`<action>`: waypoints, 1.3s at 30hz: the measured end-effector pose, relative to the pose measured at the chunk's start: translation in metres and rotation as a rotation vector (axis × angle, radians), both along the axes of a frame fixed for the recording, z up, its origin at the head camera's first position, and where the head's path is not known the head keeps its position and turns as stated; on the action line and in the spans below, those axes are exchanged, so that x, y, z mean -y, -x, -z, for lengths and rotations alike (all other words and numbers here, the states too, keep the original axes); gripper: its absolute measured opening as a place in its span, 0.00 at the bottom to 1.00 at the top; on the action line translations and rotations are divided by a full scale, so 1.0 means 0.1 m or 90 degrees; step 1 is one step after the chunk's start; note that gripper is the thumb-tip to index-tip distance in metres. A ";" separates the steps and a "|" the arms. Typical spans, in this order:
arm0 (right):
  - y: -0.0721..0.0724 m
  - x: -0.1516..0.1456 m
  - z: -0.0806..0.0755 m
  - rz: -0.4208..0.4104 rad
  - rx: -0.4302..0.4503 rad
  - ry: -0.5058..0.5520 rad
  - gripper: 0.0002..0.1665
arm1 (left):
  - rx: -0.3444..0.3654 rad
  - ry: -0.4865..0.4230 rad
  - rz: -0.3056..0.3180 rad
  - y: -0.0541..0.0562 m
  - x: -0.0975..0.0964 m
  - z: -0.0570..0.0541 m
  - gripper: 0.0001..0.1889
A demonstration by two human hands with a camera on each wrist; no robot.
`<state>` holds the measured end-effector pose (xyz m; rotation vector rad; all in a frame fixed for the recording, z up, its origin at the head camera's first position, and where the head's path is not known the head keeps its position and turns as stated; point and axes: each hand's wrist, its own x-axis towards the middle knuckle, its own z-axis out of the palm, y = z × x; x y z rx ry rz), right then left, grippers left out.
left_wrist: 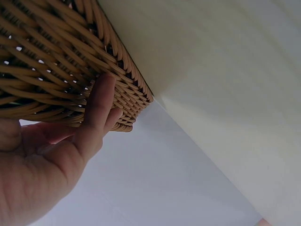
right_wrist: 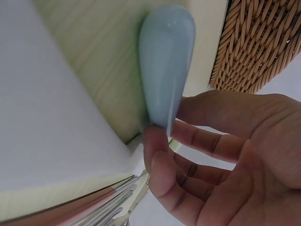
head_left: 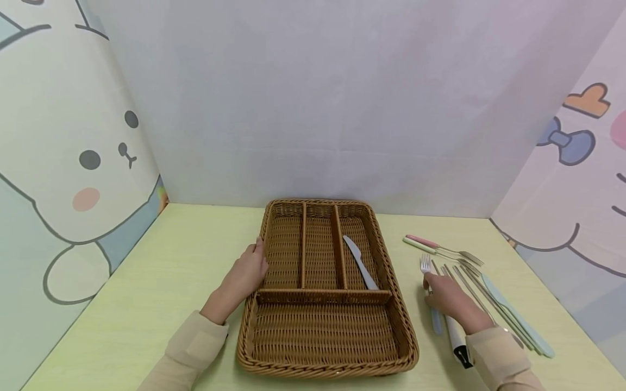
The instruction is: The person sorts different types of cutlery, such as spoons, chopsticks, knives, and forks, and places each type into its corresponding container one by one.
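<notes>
A brown woven basket [head_left: 323, 334] with dividers stands in the middle of the table. My left hand [head_left: 243, 277] grips its left rim; in the left wrist view a finger lies against the weave [left_wrist: 47, 52]. One light knife [head_left: 361, 263] lies in the basket's upper right compartment. To the right of the basket, my right hand [head_left: 451, 298] pinches a fork [head_left: 425, 263] with a pale blue handle [right_wrist: 167, 61]. The fork's tines point away from me in the head view. Some of its neck is hidden by the fingers.
Right of the fork lie a white handle with a black end [head_left: 459, 347], several thin metal utensils [head_left: 494, 301] and a mint-green handled piece [head_left: 518, 317]. Farther back are a pink-handled fork [head_left: 425, 241] and a green-handled piece [head_left: 419, 245]. A pale wall [head_left: 318, 108] borders the table's back.
</notes>
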<state>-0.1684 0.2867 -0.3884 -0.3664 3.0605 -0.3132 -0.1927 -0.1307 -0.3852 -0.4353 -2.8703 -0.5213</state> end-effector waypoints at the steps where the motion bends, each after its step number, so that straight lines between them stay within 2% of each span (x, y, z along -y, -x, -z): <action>1: 0.00 0.00 0.00 0.003 0.002 0.002 0.10 | 0.000 0.000 -0.001 0.00 0.00 0.00 0.28; 11: -0.05 0.06 -0.03 0.016 0.007 0.004 0.11 | 0.010 -0.010 -0.001 0.01 0.01 0.01 0.29; 21: -0.05 0.07 -0.03 0.020 0.017 0.005 0.11 | -0.001 -0.015 0.001 0.02 0.01 0.02 0.28; 32: -0.06 0.07 -0.08 -0.020 -0.009 0.032 0.13 | 0.003 -0.008 -0.001 0.02 0.01 0.01 0.28; 39: -0.11 0.13 -0.14 -0.012 -0.021 0.010 0.13 | 0.002 -0.003 0.003 0.01 0.02 0.00 0.29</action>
